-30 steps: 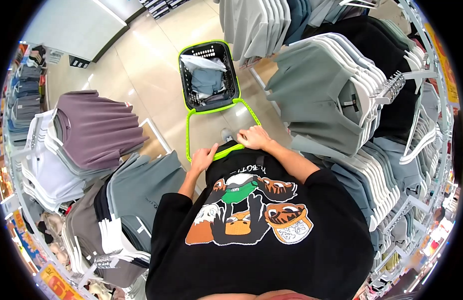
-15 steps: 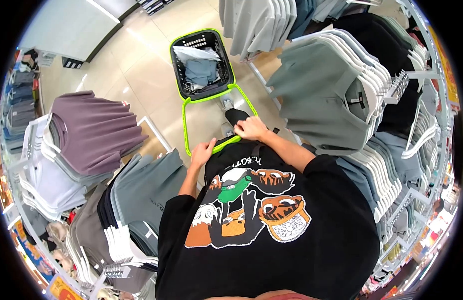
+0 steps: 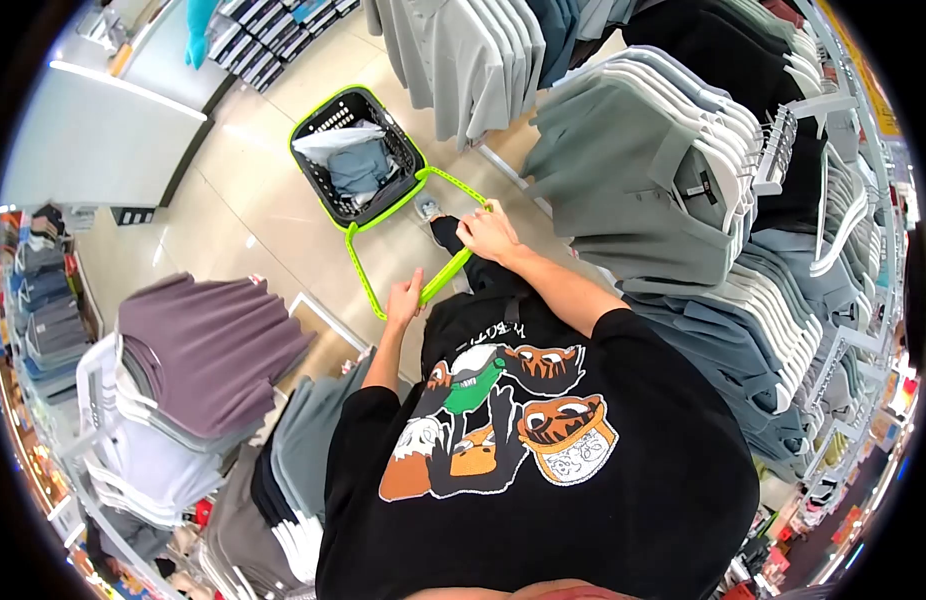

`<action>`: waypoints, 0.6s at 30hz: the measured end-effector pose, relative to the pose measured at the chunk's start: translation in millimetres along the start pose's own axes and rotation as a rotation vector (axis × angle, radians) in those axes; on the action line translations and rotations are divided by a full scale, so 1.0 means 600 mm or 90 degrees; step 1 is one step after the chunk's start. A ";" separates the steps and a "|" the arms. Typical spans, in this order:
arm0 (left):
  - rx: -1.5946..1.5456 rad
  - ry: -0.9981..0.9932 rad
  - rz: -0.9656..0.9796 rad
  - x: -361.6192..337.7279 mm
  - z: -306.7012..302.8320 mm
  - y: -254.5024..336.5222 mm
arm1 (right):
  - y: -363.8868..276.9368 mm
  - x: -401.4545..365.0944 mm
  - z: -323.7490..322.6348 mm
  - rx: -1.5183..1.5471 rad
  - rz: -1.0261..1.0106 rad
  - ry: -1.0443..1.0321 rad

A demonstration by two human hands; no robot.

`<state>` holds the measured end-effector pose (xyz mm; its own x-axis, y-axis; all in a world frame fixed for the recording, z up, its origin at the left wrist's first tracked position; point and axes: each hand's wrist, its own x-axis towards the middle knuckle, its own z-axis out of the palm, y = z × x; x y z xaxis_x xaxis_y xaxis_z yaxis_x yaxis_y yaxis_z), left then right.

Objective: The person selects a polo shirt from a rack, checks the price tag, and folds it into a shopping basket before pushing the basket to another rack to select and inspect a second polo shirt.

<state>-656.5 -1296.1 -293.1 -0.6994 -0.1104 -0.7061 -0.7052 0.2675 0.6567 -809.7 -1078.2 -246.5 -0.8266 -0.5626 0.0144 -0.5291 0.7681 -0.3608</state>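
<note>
Both hands are on the handle (image 3: 445, 273), the green loop that runs back from the basket (image 3: 335, 112). The basket sits on the floor (image 3: 253, 220) ahead of me and to my left, in the aisle between the racks. A folded grey-blue garment (image 3: 361, 165) and a white packet (image 3: 328, 140) lie inside it.

Right hand (image 3: 488, 235): fingers closed round the far end of the cross bar, a firm grip. Left hand (image 3: 405, 298): near the other corner of the bar, fingers curled over it. I read that grip as looser, but I can't see the fingertips.

My read on doing this well:
- Hands are spread wide on the bar. That's good for steering, so I don't bunch them.
- The handle is skewed and the right end leads, so the basket points left of my line. I'd level the two hands to straighten it.
- The grey shirts (image 3: 633, 170) on the right rack hang just beside my right hand. I'd hold a gap so the sleeves and hangers don't snag the loop.
- My shoe (image 3: 426, 208) is inside the loop, near the basket. Short steps, or I kick it.
- I'd keep the push low and along the floor. Lifting the bar looks likely to tip the load.
- The purple stack (image 3: 208, 340) on my left is well apart, no issue there.
</note>
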 end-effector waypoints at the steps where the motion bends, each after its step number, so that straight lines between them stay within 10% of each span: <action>1: -0.052 -0.009 0.006 0.009 -0.015 0.011 | -0.002 0.020 -0.002 0.000 0.003 0.009; 18: 0.043 0.123 0.038 0.143 -0.214 0.140 | -0.007 0.273 -0.009 0.235 -0.006 0.053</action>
<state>-790.5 -1405.8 -264.6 -0.7541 -0.2713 -0.5981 -0.6564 0.3418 0.6726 -943.9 -1172.1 -237.5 -0.8425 -0.5312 0.0892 -0.4449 0.5929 -0.6713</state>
